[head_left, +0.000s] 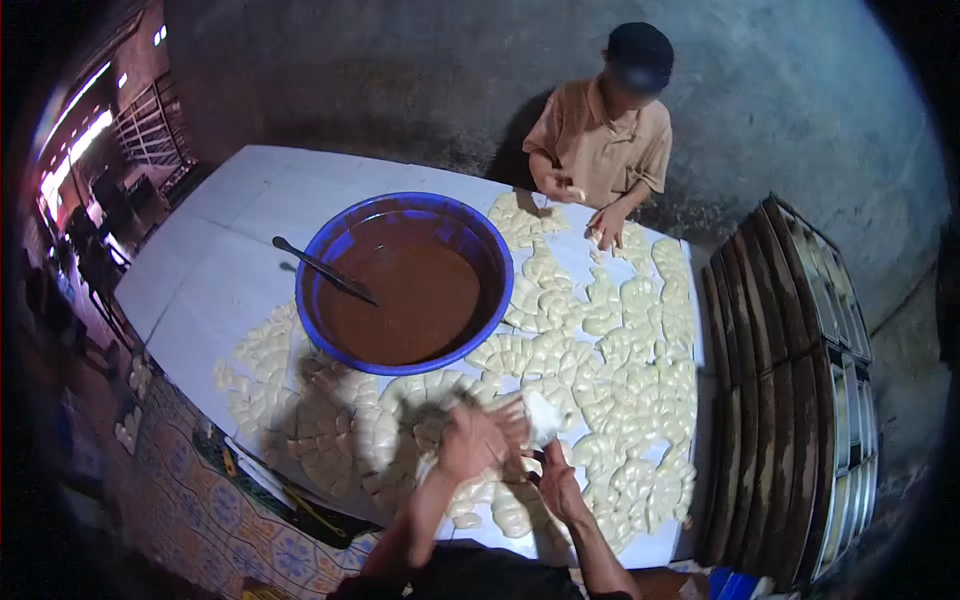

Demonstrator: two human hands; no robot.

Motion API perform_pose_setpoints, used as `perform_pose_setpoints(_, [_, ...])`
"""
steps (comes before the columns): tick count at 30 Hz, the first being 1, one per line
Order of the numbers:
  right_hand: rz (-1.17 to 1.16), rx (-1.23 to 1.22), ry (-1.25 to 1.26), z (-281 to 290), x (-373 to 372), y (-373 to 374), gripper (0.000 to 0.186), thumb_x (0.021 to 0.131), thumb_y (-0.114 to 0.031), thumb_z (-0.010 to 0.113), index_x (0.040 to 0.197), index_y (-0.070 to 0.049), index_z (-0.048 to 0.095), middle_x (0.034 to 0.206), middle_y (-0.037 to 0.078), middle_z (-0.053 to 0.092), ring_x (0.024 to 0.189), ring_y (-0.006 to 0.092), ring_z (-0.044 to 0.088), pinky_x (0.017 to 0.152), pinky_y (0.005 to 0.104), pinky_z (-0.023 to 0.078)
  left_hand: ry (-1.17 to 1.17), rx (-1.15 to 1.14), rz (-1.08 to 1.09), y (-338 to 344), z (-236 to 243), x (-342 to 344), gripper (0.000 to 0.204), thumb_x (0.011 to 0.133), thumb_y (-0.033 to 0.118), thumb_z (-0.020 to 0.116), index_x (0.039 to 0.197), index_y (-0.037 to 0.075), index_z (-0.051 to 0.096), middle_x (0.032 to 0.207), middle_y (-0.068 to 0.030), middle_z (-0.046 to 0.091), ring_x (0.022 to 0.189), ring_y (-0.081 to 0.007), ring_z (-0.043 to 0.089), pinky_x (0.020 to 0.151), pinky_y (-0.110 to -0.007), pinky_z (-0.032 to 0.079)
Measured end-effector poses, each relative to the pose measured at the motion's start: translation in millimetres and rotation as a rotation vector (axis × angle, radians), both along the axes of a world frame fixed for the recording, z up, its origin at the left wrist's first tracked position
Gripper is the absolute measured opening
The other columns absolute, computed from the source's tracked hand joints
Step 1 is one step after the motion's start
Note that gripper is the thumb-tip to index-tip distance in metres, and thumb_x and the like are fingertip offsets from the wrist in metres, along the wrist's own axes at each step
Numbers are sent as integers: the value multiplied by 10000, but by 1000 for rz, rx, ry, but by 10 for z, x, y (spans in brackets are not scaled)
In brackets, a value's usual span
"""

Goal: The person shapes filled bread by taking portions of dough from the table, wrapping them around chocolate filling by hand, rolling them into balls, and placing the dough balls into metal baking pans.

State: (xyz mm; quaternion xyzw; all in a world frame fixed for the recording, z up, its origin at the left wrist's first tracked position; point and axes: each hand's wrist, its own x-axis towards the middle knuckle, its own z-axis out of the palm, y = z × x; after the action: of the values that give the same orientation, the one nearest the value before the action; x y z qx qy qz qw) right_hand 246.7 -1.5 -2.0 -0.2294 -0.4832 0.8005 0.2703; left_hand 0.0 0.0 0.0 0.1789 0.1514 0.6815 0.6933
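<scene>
My left hand (476,440) is over the near part of the table, its fingers stretched to the right and smeared by motion. Just right of it, my right hand (560,486) points upward, fingers curled. Between the two, above my right fingertips, is a bright white, soft-looking lump of dough (543,416), blurred; the left fingers reach its edge. Below and around my hands, many pale, flattened dough pieces (640,375) lie side by side on the white tabletop (210,240).
Behind my hands stands a large blue basin (505,300) of brown liquid (420,295), a dark long-handled utensil (325,270) leaning in it. Across the table, a person (605,150) handles dough. Dark trays (765,400) are stacked at the right. A crate (270,490) sits at the left edge.
</scene>
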Motion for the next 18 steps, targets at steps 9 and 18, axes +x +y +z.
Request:
perform_pose_setpoints(9, [-231, -12, -41, -247, -234, 103, 929, 803, -614, 623, 1503, -173, 199, 1458, 71, 321, 1181, 198, 379, 893, 414, 398, 1549, -608, 80, 1036, 272, -1257, 901, 913, 694, 168, 1176, -58, 587, 1141, -302, 583, 1156, -405, 518, 1002, -451, 358])
perform_pose_setpoints(18, [-237, -325, 185, -212, -410, 295, 531, 979, -135, 488, 1462, -80, 274, 1360, 164, 454, 1152, 205, 526, 864, 320, 508, 1318, -578, 159, 411, 957, -246, 979, 874, 761, 162, 1183, -66, 584, 1120, -250, 612, 991, -370, 588, 890, -439, 425])
